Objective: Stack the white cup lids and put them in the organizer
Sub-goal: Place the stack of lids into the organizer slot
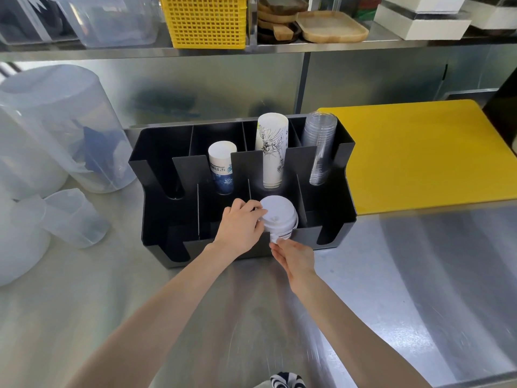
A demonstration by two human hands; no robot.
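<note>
1. The lid stack (279,218) is in the organizer's (335,219) front row, third bay from its left. It is tilted, with the base showing at the front slot.
2. The left hand (240,226) curls round the stack's left side. The right hand (293,257), fingers straight, props the base from in front.
3. The right hand is nearer the base, so seating it likely means easing that end inward.

The left hand (240,226) covers the near-left side of the stack of white lids (279,217), and the front wall of the organizer (344,197) hides the stack's lower part, so the lids cannot be counted. Whether the right hand (293,257) pinches the lowest lid or only touches it is unclear. Left of the left hand, translucent jugs (56,130) run off the frame. Right of the right hand, the yellow board (419,158) is cut off. The tabletop (251,317) between the forearms is blurred in streaks.
</note>
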